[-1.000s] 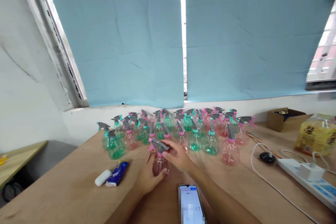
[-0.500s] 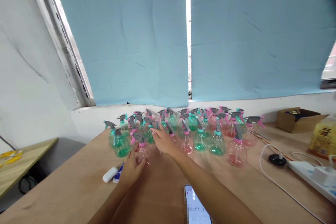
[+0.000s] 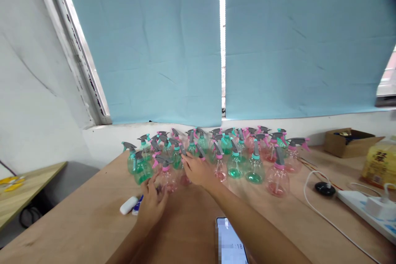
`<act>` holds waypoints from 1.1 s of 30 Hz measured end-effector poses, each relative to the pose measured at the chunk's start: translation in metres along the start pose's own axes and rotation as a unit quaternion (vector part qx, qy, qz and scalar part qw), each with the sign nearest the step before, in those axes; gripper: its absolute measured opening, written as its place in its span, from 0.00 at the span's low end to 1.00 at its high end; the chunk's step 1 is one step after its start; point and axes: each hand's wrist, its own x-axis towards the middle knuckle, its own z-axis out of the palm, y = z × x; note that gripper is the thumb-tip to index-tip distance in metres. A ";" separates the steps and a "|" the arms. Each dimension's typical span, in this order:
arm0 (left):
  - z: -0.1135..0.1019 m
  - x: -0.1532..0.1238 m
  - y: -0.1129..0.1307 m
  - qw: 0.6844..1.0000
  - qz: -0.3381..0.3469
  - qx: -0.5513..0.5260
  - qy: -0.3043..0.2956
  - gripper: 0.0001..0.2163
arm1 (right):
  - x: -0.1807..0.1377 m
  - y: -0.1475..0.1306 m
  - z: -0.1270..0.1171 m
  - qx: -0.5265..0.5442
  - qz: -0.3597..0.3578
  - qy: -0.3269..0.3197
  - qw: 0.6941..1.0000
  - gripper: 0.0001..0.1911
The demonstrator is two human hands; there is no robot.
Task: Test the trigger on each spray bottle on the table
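A cluster of round spray bottles, green and pink with grey trigger heads, stands upright on the brown table (image 3: 93,214). My left hand (image 3: 151,204) is beside the front pink spray bottle (image 3: 168,179), its fingers spread with nothing held; whether a fingertip touches the bottle is hard to tell. Further right, my right hand (image 3: 198,170) has its fingers bent round the upper part of another spray bottle (image 3: 182,149). That hand hides much of this bottle. A green spray bottle (image 3: 143,172) stands just left of the front pink one.
Left of my left hand lie a white case (image 3: 129,205) and a blue packet (image 3: 137,205). A phone (image 3: 230,241) lies under my right forearm. To the right are a black round device (image 3: 324,188), a power strip (image 3: 368,208), cables, an open cardboard box (image 3: 349,144) and a yellow bag (image 3: 379,165).
My left hand has drawn back down and left from the front pink spray bottle. My right hand has moved slightly right, and its fingers have bent round a spray bottle.
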 end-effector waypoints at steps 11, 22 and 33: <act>0.003 -0.010 -0.001 0.971 0.164 -0.015 -0.173 0.14 | -0.011 0.023 0.002 0.009 -0.106 0.078 0.991 0.19; 0.016 -0.007 0.033 0.963 0.097 -0.083 -0.238 0.17 | -0.050 0.037 -0.028 0.100 -0.139 0.179 0.969 0.08; 0.062 -0.009 0.085 0.934 0.164 -0.145 -0.283 0.18 | -0.077 0.056 -0.064 0.153 -0.030 0.222 0.963 0.14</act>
